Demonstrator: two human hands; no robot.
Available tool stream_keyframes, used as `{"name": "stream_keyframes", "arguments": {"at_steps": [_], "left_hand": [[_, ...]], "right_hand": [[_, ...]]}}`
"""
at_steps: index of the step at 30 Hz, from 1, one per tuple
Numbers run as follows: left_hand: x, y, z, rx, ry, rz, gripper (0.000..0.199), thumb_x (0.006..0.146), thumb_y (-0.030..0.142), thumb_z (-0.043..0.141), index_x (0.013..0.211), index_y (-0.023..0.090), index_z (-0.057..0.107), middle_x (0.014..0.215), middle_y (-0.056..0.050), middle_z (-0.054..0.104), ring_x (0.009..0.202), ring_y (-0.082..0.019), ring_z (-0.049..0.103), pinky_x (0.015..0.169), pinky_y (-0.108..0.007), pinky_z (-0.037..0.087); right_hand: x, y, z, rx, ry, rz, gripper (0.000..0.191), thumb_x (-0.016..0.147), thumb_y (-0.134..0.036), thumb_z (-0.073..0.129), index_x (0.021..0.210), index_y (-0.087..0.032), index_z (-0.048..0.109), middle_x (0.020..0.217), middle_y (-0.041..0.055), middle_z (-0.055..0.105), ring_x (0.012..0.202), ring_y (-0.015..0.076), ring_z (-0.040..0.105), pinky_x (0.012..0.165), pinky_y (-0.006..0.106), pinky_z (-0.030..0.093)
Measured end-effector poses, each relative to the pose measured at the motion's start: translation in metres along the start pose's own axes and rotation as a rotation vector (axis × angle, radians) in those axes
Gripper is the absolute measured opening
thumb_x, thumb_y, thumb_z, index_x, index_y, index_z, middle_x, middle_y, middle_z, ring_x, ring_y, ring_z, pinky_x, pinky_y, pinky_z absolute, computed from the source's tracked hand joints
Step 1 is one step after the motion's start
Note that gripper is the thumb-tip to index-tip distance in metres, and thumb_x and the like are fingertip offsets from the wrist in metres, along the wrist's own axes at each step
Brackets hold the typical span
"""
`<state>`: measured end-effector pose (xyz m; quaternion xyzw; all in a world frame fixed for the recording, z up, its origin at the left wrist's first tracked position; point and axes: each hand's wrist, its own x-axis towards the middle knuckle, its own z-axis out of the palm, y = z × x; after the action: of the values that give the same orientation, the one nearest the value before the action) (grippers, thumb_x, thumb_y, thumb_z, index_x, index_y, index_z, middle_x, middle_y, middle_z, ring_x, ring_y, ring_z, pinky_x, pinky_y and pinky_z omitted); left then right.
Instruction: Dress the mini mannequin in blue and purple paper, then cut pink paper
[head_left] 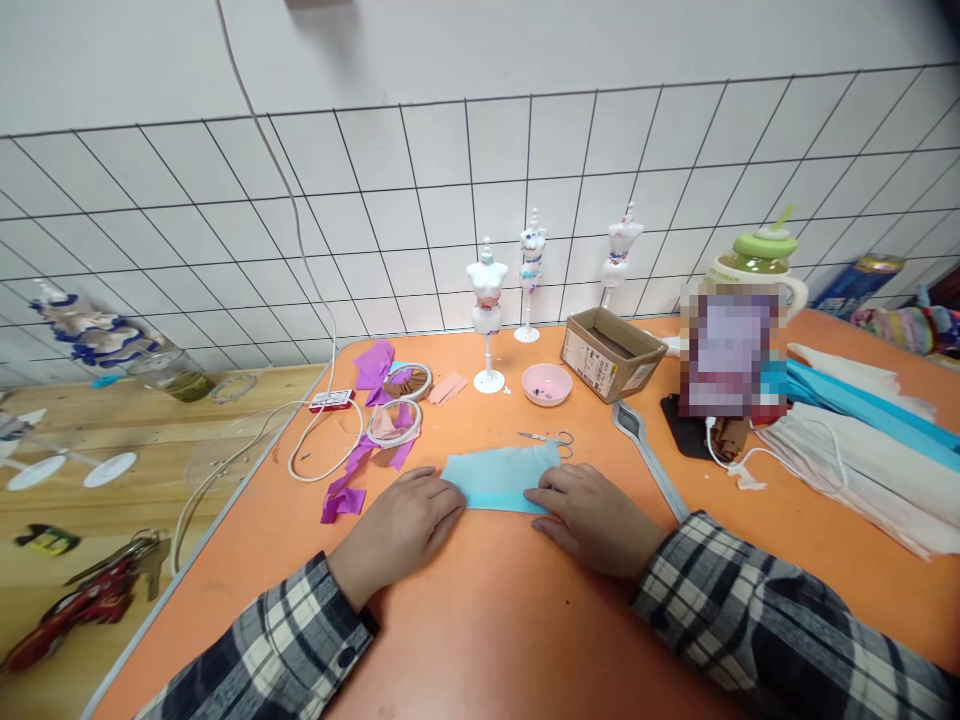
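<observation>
At far left, on a slatted wooden surface, lie red-handled pruners (90, 605) and a clear jar (182, 376). On the orange table (450, 640) beside it, purple strips (345, 503) spread around two pale rings (394, 424). The left hand (409, 520) lies palm down, fingertips pressing the left end of a light blue cloth strip (499, 478), which lies flat near the table's middle, its lower edge brighter blue. Small scissors (553, 440) sit just beyond it; farther back stand three white mannequins (487, 295) and a pink bowl (547, 384). The right hand (592, 515) holds the strip's right end between thumb and fingers. Farther right are an open cardboard box (611, 352), a blurred upright phone (729, 350) and a green-lidded bottle (761, 255).
</observation>
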<state>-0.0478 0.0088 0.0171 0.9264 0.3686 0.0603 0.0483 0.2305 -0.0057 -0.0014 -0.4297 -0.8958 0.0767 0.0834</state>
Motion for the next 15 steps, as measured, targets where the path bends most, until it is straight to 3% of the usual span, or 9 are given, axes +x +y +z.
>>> {"name": "stream_keyframes", "arguments": {"at_steps": [3,6,9,11,13,15], "left_hand": [[-0.002,0.000,-0.001,-0.023,-0.009,-0.045,0.027,0.100,0.026,0.038,0.100,0.020,0.064,0.089,-0.004,0.071,0.088,-0.019,0.066,0.106,-0.045,0.038],[-0.002,0.000,-0.002,-0.061,-0.001,-0.053,0.023,0.094,0.035,0.052,0.109,0.020,0.062,0.098,-0.006,0.071,0.097,-0.024,0.065,0.104,-0.046,0.040],[0.000,-0.002,-0.003,-0.068,0.000,-0.056,0.019,0.093,0.023,0.049,0.104,0.020,0.064,0.098,-0.006,0.071,0.097,-0.024,0.064,0.100,-0.044,0.044],[0.001,-0.004,-0.002,-0.070,0.009,-0.059,0.026,0.093,0.014,0.041,0.099,0.021,0.066,0.095,-0.005,0.071,0.093,-0.021,0.066,0.104,-0.046,0.040],[0.000,-0.008,-0.001,-0.101,0.036,-0.073,0.029,0.094,0.014,0.039,0.099,0.021,0.066,0.094,-0.004,0.072,0.090,-0.019,0.066,0.109,-0.047,0.035],[-0.001,-0.014,0.001,-0.162,0.056,-0.107,0.027,0.095,0.017,0.041,0.101,0.022,0.067,0.095,-0.003,0.072,0.090,-0.018,0.067,0.108,-0.046,0.036]], "right_hand": [[0.000,0.002,0.003,-0.020,0.040,-0.028,0.021,0.094,-0.029,0.051,0.107,-0.020,0.066,0.106,0.0083,0.061,0.098,0.0217,0.054,0.084,0.036,0.040],[0.000,0.003,0.005,-0.049,0.076,-0.049,0.024,0.096,-0.022,0.044,0.102,-0.018,0.067,0.104,0.0085,0.060,0.095,0.0205,0.053,0.084,0.036,0.040],[-0.002,0.003,0.003,-0.054,0.059,-0.073,0.024,0.096,-0.028,0.047,0.102,-0.019,0.068,0.096,0.0078,0.061,0.092,0.0206,0.053,0.082,0.037,0.038],[-0.002,0.003,0.001,-0.029,0.052,-0.066,0.026,0.092,-0.038,0.055,0.105,-0.020,0.068,0.099,0.0076,0.061,0.093,0.0217,0.052,0.083,0.038,0.038],[-0.002,0.002,-0.001,-0.005,0.057,-0.031,0.028,0.088,-0.043,0.060,0.104,-0.020,0.068,0.103,0.0076,0.061,0.095,0.0223,0.052,0.083,0.038,0.038],[-0.001,0.002,-0.002,0.002,0.065,0.009,0.022,0.089,-0.037,0.059,0.100,-0.020,0.068,0.102,0.0075,0.061,0.096,0.0221,0.052,0.083,0.038,0.037]]}}
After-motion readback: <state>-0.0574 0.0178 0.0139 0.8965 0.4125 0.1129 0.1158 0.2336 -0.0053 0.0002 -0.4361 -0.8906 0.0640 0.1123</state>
